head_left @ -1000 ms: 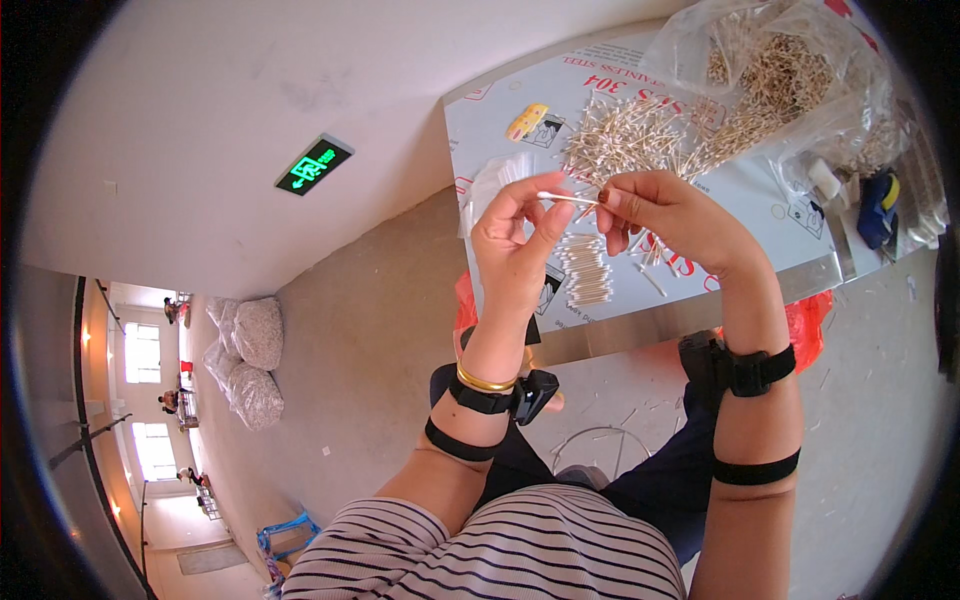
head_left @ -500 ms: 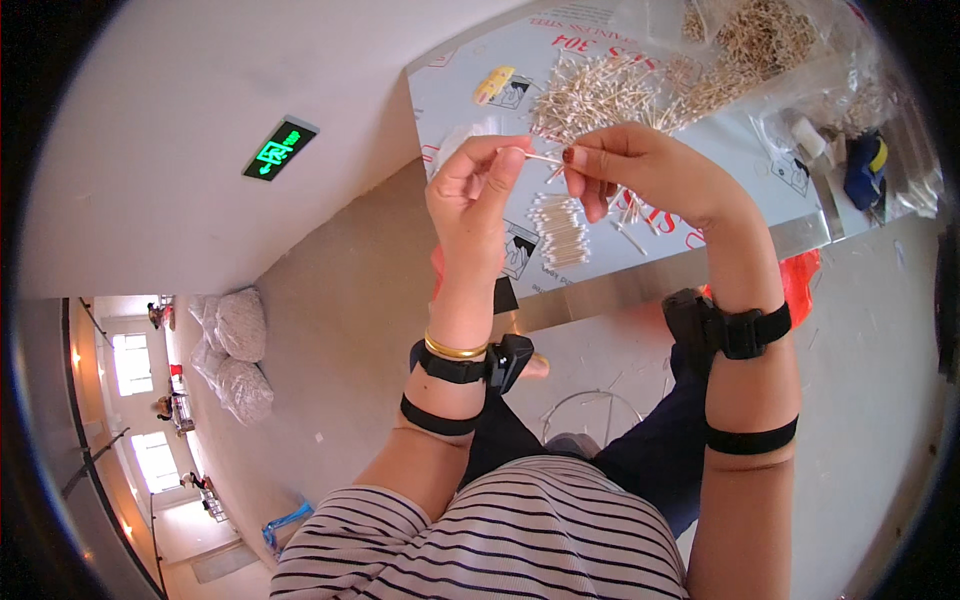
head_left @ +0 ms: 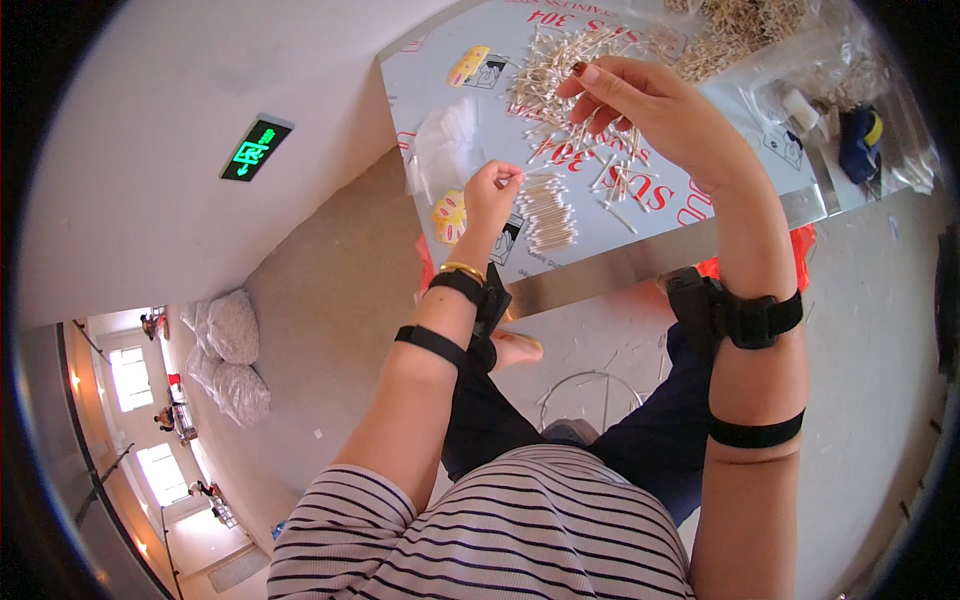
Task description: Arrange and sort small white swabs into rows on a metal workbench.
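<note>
A neat row of white-tipped cotton swabs (head_left: pixel 548 220) lies side by side near the table's front edge. At the far end of that row, my left hand (head_left: pixel 488 205) is closed in a pinch on a cotton swab, its fingertips low over the table. Farther back spreads a loose pile of cotton swabs (head_left: pixel 545 75). My right hand (head_left: pixel 640 100) hovers over the right side of this pile, fingers curved and apart, with no swab visible in it. Several stray swabs (head_left: pixel 625 185) lie right of the row.
Clear plastic bags (head_left: pixel 445 140) and yellow printed cards (head_left: pixel 449 215) lie at the table's left. A big bag of swabs (head_left: pixel 745 40) stands at the back right, near a blue tape dispenser (head_left: pixel 860 145). The metal table edge (head_left: pixel 600 280) runs in front of me.
My hands were together over the table with a swab between them. Now they are apart: the left has come down to the row's far end, the right has moved back over the pile.
</note>
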A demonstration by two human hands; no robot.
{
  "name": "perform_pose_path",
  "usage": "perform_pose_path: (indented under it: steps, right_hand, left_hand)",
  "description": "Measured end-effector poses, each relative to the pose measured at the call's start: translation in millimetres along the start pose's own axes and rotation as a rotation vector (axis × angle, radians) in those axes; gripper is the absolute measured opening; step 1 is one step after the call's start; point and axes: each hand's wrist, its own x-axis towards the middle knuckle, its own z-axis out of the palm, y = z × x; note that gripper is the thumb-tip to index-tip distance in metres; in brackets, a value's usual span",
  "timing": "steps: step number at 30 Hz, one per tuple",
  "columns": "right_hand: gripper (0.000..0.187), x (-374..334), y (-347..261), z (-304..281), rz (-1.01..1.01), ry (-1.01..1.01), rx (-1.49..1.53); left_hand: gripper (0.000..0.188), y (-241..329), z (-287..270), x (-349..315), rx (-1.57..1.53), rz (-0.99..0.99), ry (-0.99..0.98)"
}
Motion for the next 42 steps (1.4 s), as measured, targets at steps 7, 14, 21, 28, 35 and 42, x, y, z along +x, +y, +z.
perform_pose_path:
  steps: [7,14,21,28,35,42]
  right_hand:
    - [0.040,4,1,2,0.019,0.009,0.002]
    - [0.039,5,1,8,0.042,0.040,0.018]
    - [0.039,8,4,12,0.045,0.028,-0.004]
    - [0.039,7,1,17,0.045,0.062,-0.008]
    - [0.042,12,10,14,0.054,0.028,-0.025]
    - [0.042,8,5,15,0.056,0.050,-0.052]
  left_hand:
    - [0.010,-5,9,29,0.485,0.224,-0.049]
    - [0.010,2,13,31,0.485,0.320,-0.036]
    - [0.008,-6,10,37,0.578,0.436,-0.146]
    - [0.007,-10,6,47,0.569,0.432,-0.225]
    - [0.008,-7,6,49,0.583,0.315,-0.302]
    - [0.006,-7,3,51,0.634,0.463,-0.333]
